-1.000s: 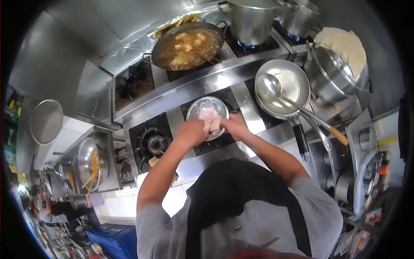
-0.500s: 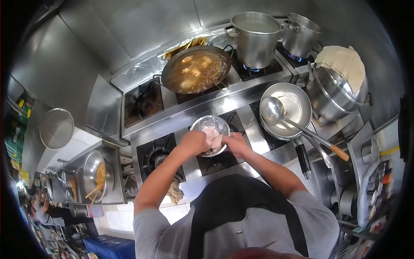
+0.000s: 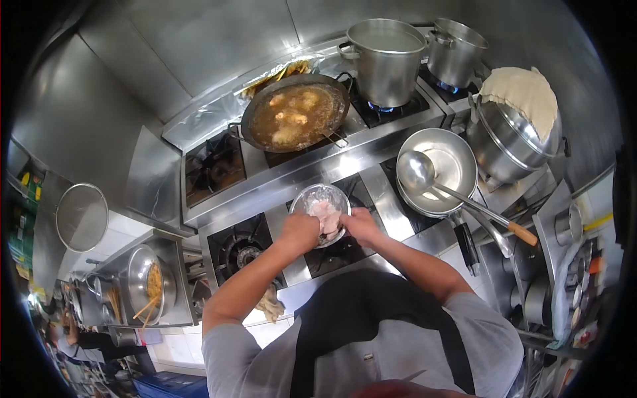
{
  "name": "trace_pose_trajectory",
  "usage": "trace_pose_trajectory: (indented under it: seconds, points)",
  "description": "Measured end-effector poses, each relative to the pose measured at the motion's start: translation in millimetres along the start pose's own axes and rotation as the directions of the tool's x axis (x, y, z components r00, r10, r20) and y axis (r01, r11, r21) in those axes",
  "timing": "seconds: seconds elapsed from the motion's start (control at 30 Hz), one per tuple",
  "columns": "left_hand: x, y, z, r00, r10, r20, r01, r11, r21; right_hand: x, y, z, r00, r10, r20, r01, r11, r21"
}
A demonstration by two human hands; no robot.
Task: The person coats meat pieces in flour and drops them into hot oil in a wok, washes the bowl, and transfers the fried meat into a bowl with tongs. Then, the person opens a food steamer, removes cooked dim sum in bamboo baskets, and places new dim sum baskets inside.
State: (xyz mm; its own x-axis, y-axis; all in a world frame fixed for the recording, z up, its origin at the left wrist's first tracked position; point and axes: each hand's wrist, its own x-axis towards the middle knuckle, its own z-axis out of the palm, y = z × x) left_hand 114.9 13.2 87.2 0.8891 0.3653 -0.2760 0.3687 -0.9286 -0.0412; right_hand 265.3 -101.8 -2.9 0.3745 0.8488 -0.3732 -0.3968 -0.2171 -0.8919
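Observation:
A round metal bowl (image 3: 304, 197) sits over the front burner, holding pale pink raw meat (image 3: 325, 215) with a white powdery coating. My left hand (image 3: 300, 232) is closed at the bowl's left side, its fingertips hidden against the meat. From the right rim, my right hand (image 3: 362, 225) pinches the other edge of the meat, thumb and fingers bent inward. Behind the bowl, a wide black pan (image 3: 247, 126) of bubbling brown oil has several battered pieces (image 3: 290, 118) frying in it.
Two steel pots (image 3: 387, 73) stand over lit flames at the back. On the right are stacked pans (image 3: 458, 147) with a ladle (image 3: 417, 171), and a lidded steamer (image 3: 511, 142) under a cloth. Leftward, a steel bowl (image 3: 141, 265) contains yellow food and chopsticks. Another person (image 3: 70, 338) is far left.
The view has shifted slightly, so the stove appears lower and further left. Both hands stay at the bowl with the meat between them; the frying pieces have drifted a little.

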Motion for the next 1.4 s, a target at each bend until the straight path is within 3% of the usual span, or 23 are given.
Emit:
trace_pose_trajectory:
  seconds: [0.17,0.23,0.3,0.37,0.5,0.63,0.73,0.9,1.0,1.03,1.1,1.17,1.2,1.23,1.33,1.4]
  points:
    - [-4,-4,-28,0.998,-0.069,0.010,0.069,0.997,-0.014,-1,-12,4,0.999,0.054,-0.005,-0.054,0.998,-0.016]
    - [-6,-17,-74,0.977,-0.160,0.143,0.181,0.972,-0.148,7,2,2,0.998,0.055,0.023,-0.056,0.998,0.027]
    - [1,-47,-94,0.987,-0.163,-0.006,0.156,0.956,-0.250,4,2,1,0.998,0.051,0.029,-0.054,0.994,0.091]
    - [16,-73,-126,0.945,-0.308,-0.112,0.260,0.913,-0.315,1,1,0,0.998,0.051,0.032,-0.056,0.986,0.160]
    - [78,-150,-143,0.862,-0.432,-0.267,0.371,0.895,-0.249,-2,13,-13,0.996,0.089,-0.013,-0.086,0.981,0.174]
    - [146,-204,-135,0.812,-0.535,-0.233,0.506,0.845,-0.173,-16,21,-25,0.989,0.122,-0.078,-0.108,0.981,0.162]
    - [175,-219,-133,0.754,-0.650,-0.096,0.620,0.753,-0.220,-22,33,-35,0.987,0.116,-0.108,-0.104,0.988,0.116]
    - [193,-238,-118,0.683,-0.698,-0.214,0.655,0.716,-0.243,-25,65,-51,0.981,0.128,-0.144,-0.121,0.991,0.051]
    - [152,-207,-141,0.698,-0.556,-0.451,0.474,0.831,-0.291,-24,66,-58,0.982,0.123,-0.145,-0.126,0.992,-0.016]
    - [135,-187,-141,0.700,-0.561,-0.442,0.481,0.828,-0.289,-27,54,-54,0.981,0.134,-0.140,-0.137,0.990,-0.013]
    - [105,-146,-132,0.733,-0.416,-0.538,0.183,0.883,-0.433,-38,20,-43,0.977,0.102,-0.186,-0.101,0.995,0.014]
    - [70,-87,-111,0.900,-0.219,-0.377,-0.017,0.846,-0.533,-27,27,-41,0.989,0.073,-0.132,-0.059,0.992,0.108]
    - [58,-63,-83,0.932,-0.110,-0.347,-0.140,0.772,-0.620,-23,23,-39,0.991,0.067,-0.118,-0.052,0.991,0.127]
    - [46,-37,-66,0.955,0.054,-0.293,-0.198,0.849,-0.490,-21,21,-37,0.993,0.059,-0.104,-0.043,0.989,0.143]
    - [26,15,3,0.953,0.188,-0.238,-0.266,0.893,-0.362,-16,22,-29,0.998,0.038,-0.050,-0.033,0.996,0.088]
    - [18,31,24,0.940,0.144,-0.310,-0.247,0.913,-0.325,-20,13,-24,0.999,0.031,-0.032,-0.030,0.999,0.014]
